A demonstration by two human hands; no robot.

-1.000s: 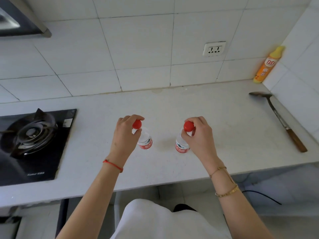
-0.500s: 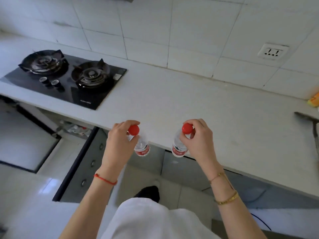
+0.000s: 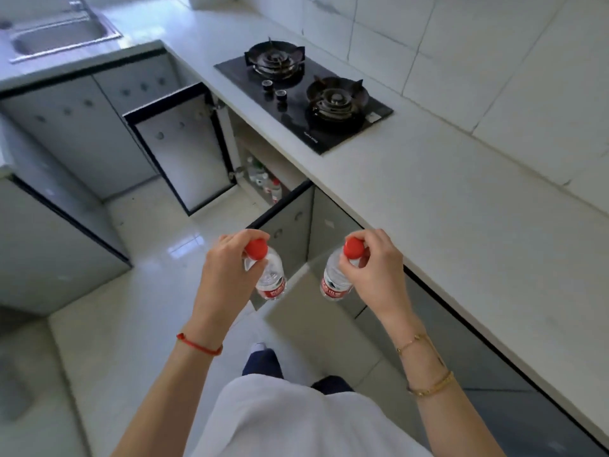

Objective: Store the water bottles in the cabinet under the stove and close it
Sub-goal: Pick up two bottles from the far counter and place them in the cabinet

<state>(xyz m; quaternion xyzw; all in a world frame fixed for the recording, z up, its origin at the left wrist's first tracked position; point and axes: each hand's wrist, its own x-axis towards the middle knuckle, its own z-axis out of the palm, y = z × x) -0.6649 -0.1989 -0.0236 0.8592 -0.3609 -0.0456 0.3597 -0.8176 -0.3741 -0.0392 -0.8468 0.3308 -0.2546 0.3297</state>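
Left hand (image 3: 227, 275) grips the left bottle (image 3: 271, 278) by the neck, fingers curled around the red cap (image 3: 256, 249); bottle hangs upright, clear of any surface. Right hand (image 3: 374, 273) holds the right bottle (image 3: 334, 282) the same way — fingertips pinched at its red cap, body hanging below. Both bottles sit side by side over the floor (image 3: 148, 291), apart from each other, red labels low on each.

Cabinet (image 3: 260, 166) under the stove (image 3: 306, 97) lies at 12 o'clock from the hands, well apart. Both doors stand open: left door (image 3: 184, 150) swung wide at 11 o'clock, right door (image 3: 286, 222) edge just above the left bottle. Inside, a few bottles with red caps are visible — number unclear. Counter (image 3: 445, 199) runs from 12 to 4 o'clock. Sink (image 3: 56, 37) at 10 o'clock, far off.
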